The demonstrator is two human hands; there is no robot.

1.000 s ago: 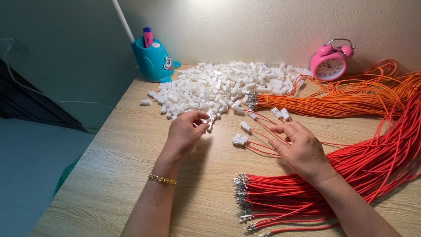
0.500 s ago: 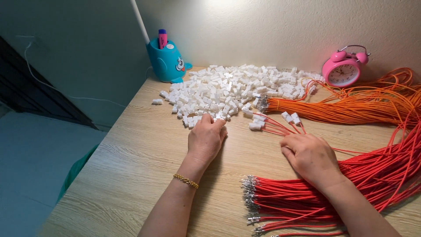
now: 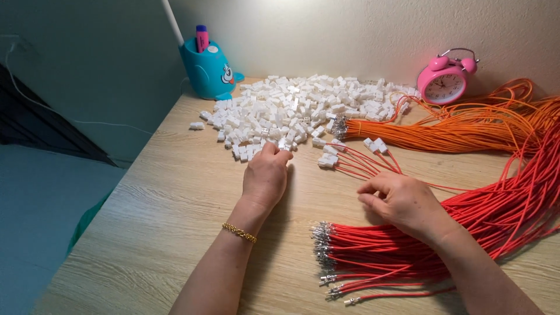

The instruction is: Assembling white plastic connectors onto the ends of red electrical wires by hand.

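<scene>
The left hand (image 3: 266, 177) is being held at the centre of the frame, its fingertips being pressed into the near edge of the heap of small white plastic connector housings (image 3: 297, 111); its grip is curled, but whether a housing is being pinched cannot be told. The right hand (image 3: 402, 201) is being rested, right of centre, on the bundle of red wires with metal terminals (image 3: 408, 256), fingers loosely bent; anything gripped is hidden. A bundle of orange wires (image 3: 466, 131) is being kept at the upper right of the light wooden bench (image 3: 146, 233), beside a pink alarm clock (image 3: 446, 79). A blue pen holder (image 3: 205, 69) is being kept at the upper left.
</scene>
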